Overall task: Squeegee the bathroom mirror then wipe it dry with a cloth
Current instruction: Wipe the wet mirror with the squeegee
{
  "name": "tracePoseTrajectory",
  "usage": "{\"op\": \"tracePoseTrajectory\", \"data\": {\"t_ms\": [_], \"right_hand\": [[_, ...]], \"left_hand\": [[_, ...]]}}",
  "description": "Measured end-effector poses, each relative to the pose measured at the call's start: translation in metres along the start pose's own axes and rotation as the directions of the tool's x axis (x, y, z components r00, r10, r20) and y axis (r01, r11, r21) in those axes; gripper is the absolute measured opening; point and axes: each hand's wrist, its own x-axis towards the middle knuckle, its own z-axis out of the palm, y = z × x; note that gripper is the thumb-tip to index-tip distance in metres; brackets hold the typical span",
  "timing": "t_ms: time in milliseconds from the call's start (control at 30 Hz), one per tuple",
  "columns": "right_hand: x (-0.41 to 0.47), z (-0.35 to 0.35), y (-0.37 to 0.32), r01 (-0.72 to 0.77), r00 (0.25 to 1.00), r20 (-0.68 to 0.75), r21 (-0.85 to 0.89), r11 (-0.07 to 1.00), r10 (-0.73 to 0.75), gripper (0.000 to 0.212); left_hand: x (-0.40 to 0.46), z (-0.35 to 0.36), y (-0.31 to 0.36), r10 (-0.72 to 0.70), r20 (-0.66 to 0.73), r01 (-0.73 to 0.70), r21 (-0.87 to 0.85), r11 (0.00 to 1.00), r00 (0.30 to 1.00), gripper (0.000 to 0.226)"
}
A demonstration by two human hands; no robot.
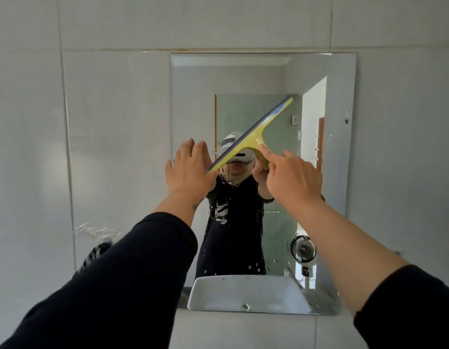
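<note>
A rectangular frameless mirror [193, 102] hangs on the tiled wall, with water drops and streaks on its lower part and right side. A yellow squeegee [256, 137] with a grey blade is tilted diagonally against the glass, its upper end to the right. My right hand [291, 177] grips its short handle, index finger stretched along it. My left hand [188, 170] is flat with fingers together, touching the lower left end of the blade at the mirror's left edge. No cloth can be made out for certain.
Pale grey wall tiles [105, 122] surround the mirror. The mirror reflects a white basin [243, 290], a small fan [302, 248] and an open doorway. A dark striped item [95, 253] shows beside my left sleeve.
</note>
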Motion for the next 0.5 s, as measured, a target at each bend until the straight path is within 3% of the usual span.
{"op": "tracePoseTrajectory", "data": {"t_ms": [233, 500], "right_hand": [[-0.001, -0.011, 0.037, -0.084, 0.996, -0.005, -0.021, 0.996, 0.084, 0.048], [-0.009, -0.02, 0.072, -0.23, 0.973, 0.005, 0.021, 0.973, 0.23, 0.048]], "left_hand": [[-0.003, 0.009, 0.012, -0.041, 0.071, 0.04, 0.011, 0.999, 0.997, 0.078], [-0.004, 0.016, 0.014, -0.052, 0.047, 0.049, 0.058, 0.997, 0.998, 0.083]]}}
